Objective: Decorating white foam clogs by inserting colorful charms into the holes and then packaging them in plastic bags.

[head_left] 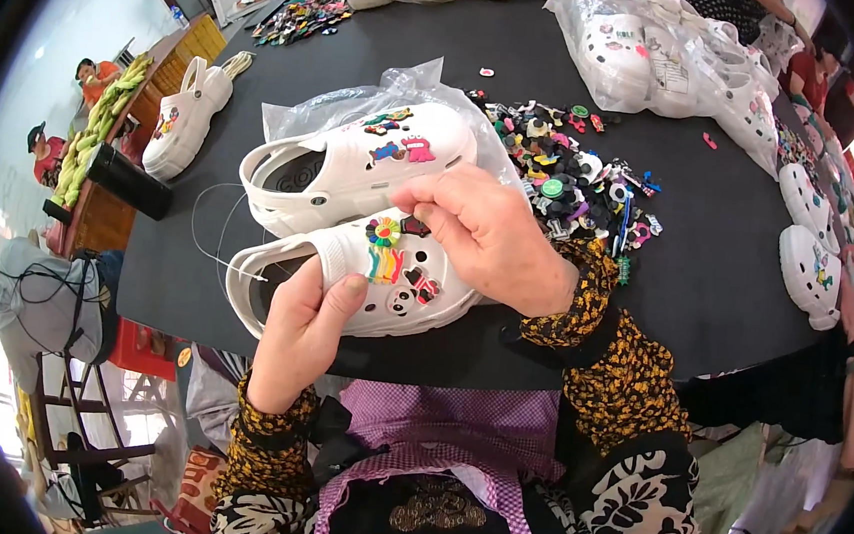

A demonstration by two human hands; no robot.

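A white foam clog lies nearest me on the black table, its top set with shoe charms: a rainbow flower, a striped one and a panda. My left hand grips this clog at its opening, fingers inside the shoe and thumb on top. Over the upper edge of the same clog, my right hand has its thumb and forefinger pinched beside a dark charm; whatever is between them is hidden. Just beyond rests the matching clog, also bearing charms. A thin clear loop trails at the heels.
Loose charms lie heaped right of the clogs, with another pile at the far left. Clear plastic bag lies under the pair. Bagged clogs stand far right, a single clog and a black cylinder left. Other people work around.
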